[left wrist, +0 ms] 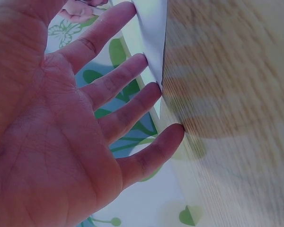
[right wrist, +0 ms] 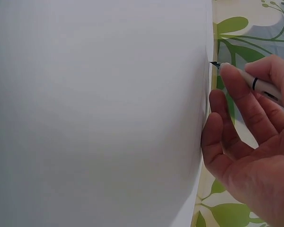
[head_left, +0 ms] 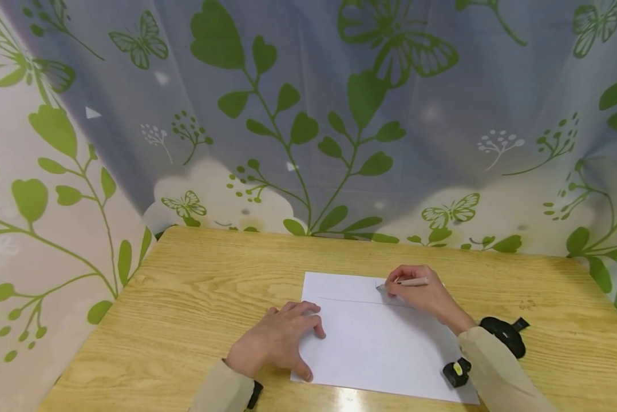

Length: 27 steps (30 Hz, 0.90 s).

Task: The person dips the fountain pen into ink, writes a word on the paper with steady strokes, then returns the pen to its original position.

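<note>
A white sheet of paper [head_left: 360,349] lies on the wooden table, with a thin dark line drawn across its upper part. My right hand [head_left: 424,294] pinches a light-coloured fountain pen [head_left: 415,281] over the upper right of the sheet. In the right wrist view the dark nib of the fountain pen [right wrist: 267,88] points at the paper, and a short fresh mark shows by it in the head view. Fingers spread, my left hand [head_left: 283,337] rests on the sheet's left edge; the left wrist view shows its fingertips [left wrist: 154,90] at the paper and tabletop.
The wooden table [head_left: 195,292] reaches back to a curtain [head_left: 298,171] printed with green leaves and butterflies. Beside my right forearm lies a black rounded object [head_left: 504,336]. A small black item with a yellow mark [head_left: 457,372] is by the right sleeve, over the sheet's lower right.
</note>
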Available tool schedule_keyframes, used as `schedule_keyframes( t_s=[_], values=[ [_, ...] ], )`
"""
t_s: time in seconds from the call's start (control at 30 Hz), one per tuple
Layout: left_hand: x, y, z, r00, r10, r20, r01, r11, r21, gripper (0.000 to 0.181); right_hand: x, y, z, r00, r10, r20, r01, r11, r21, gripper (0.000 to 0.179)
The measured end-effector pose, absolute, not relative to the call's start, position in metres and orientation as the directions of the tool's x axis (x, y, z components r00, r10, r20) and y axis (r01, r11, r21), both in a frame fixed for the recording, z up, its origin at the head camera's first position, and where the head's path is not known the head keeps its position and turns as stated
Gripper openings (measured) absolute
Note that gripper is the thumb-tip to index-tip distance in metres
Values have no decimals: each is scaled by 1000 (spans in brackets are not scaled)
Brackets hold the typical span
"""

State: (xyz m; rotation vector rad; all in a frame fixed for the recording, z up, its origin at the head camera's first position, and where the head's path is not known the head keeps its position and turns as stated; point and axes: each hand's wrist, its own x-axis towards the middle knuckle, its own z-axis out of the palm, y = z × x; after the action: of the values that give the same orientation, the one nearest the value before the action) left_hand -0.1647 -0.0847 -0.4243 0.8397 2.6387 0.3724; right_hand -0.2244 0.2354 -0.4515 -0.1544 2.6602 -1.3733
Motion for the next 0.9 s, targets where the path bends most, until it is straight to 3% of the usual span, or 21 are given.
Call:
schedule_keyframes(
  t_s=[0.9],
  values=[
    [-167, -85, -425, -770, 586, -254, 491, 798, 350, 53, -217, 232, -447, -975, -188, -115, -16, 581, -814, 16]
  ],
)
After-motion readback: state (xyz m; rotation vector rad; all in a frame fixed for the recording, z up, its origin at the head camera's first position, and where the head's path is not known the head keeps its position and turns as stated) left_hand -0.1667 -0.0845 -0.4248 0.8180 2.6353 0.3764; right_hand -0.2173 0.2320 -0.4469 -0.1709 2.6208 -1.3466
